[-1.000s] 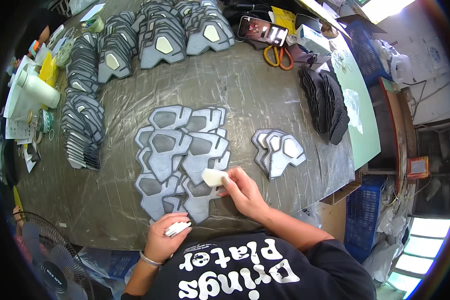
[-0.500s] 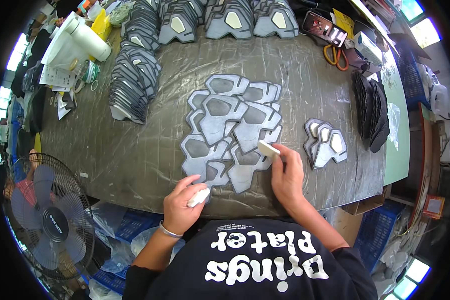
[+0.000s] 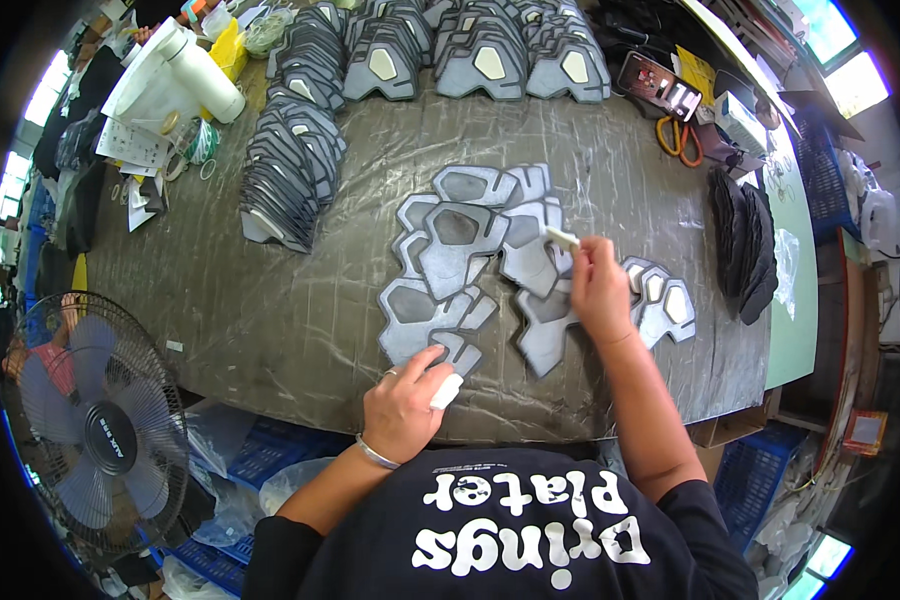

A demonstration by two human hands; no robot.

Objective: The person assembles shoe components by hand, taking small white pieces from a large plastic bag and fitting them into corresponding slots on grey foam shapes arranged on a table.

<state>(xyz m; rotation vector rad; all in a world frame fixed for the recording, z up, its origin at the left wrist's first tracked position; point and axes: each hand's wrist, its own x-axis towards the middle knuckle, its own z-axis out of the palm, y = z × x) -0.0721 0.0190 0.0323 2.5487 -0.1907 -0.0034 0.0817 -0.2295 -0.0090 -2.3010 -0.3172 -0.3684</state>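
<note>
My left hand is closed around some white pads at the near edge of the grey pieces. Its fingertips reach the lowest grey piece. Pinched in my right hand is a single pale pad, held over the right side of the group. Below it lie overlapping grey moulded pieces, among them an upper one with a dark five-sided recess. Another grey piece lies apart at the lower right, partly covered. Right of my right hand, a few grey pieces have white pads in their recesses.
Stacks of padded grey pieces line the far edge, and a long row leans at the left. Orange-handled scissors, a phone and black pieces are at the right. A fan stands left; a white bottle is far left.
My right hand has moved away from me and rightward with its pad. The right-hand grey pieces have shifted, opening a gap in the group. My left hand has moved right, still holding its pads.
</note>
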